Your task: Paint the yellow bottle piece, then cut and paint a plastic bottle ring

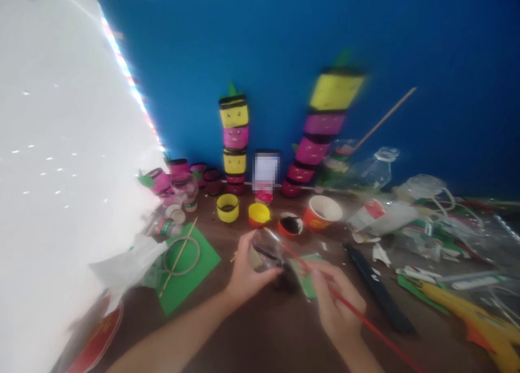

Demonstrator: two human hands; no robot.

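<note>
My left hand (247,275) is wrapped round a clear plastic cup (266,249) with a dark band across its side. In my right hand (339,297) is a long, thin red paintbrush (361,316), its tip end against or very near the rim of the cup. Just beyond the hands stand a small cup of black paint (290,226) and a small cup of yellow paint (259,214). A green sheet piece (311,278) lies under the right hand's fingers. Motion blur hides the brush's bristles.
Painted stacks of yellow and pink cups (234,137) lean at the blue wall. A yellow ring cup (227,207) and a paper cup (324,213) stand behind the hands. Green paper (190,275) lies left; a black tool (377,286), yellow glue gun (467,305) and plastic bottles (379,218) lie right.
</note>
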